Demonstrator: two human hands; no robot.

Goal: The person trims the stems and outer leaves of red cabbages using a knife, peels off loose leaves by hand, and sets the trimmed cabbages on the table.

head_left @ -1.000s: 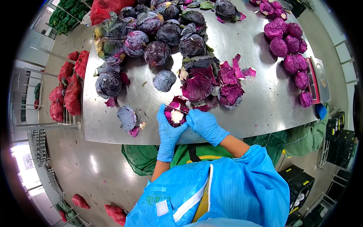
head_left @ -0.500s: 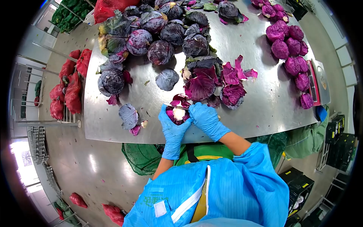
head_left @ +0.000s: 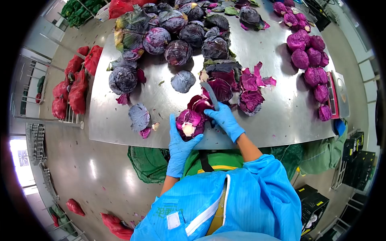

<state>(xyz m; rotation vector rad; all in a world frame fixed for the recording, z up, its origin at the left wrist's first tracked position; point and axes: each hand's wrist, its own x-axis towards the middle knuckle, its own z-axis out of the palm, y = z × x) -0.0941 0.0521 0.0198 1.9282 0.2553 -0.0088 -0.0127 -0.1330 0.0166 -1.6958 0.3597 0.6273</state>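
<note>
My left hand [head_left: 180,145], in a blue glove, cradles a red cabbage [head_left: 188,119] from the left and below, its pale cut stem facing me. In my right hand [head_left: 226,121], gloved too, is a knife [head_left: 210,95], its curved blade pointing up and away. The thumb of that hand touches a loose outer leaf [head_left: 200,104] folded back from the cabbage's top. Just beyond the blade lie stripped purple leaves [head_left: 221,89]. A single dull leaf [head_left: 183,81] rests on the steel table [head_left: 257,132] ahead of my left hand.
Untrimmed cabbages [head_left: 178,52] are heaped at the back left. Peeled bright purple cabbages [head_left: 300,59] line the right side, beside a red-sided scale [head_left: 337,94]. Leaf scraps [head_left: 139,117] lie at left. Green netting [head_left: 148,164] hangs below the front edge.
My right hand has shifted right, and the knife blade has swung from across the stem to point away. An outer leaf now stands off the cabbage, whose stem end shows a pale cut.
</note>
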